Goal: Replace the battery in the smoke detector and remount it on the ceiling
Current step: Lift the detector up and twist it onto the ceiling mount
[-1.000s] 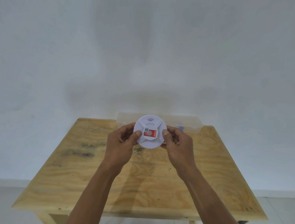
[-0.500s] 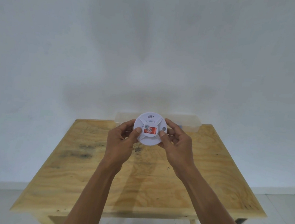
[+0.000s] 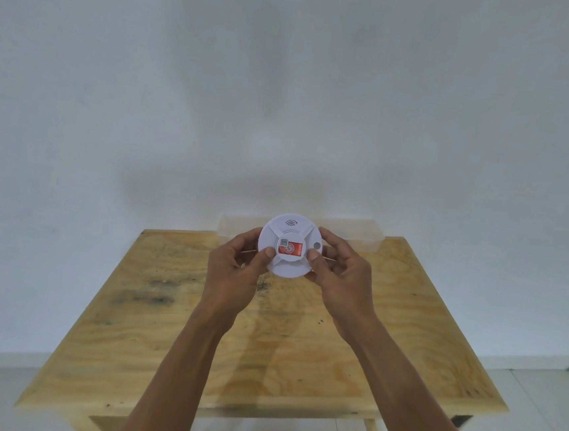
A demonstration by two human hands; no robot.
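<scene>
I hold the smoke detector (image 3: 290, 245) up in front of me with both hands, above the far half of the wooden counter (image 3: 266, 334). My left hand (image 3: 233, 276) pinches its left edge, thumb pressed on the face beside the red label (image 3: 290, 249) and fingers curled behind. My right hand (image 3: 343, 279) grips the right edge the same way, thumb on the face just right of the label. The white disc faces me, its ribs forming a cross around the label. Behind the detector, a clear plastic box (image 3: 353, 237) rests at the counter's far edge against the white wall (image 3: 286, 95).
</scene>
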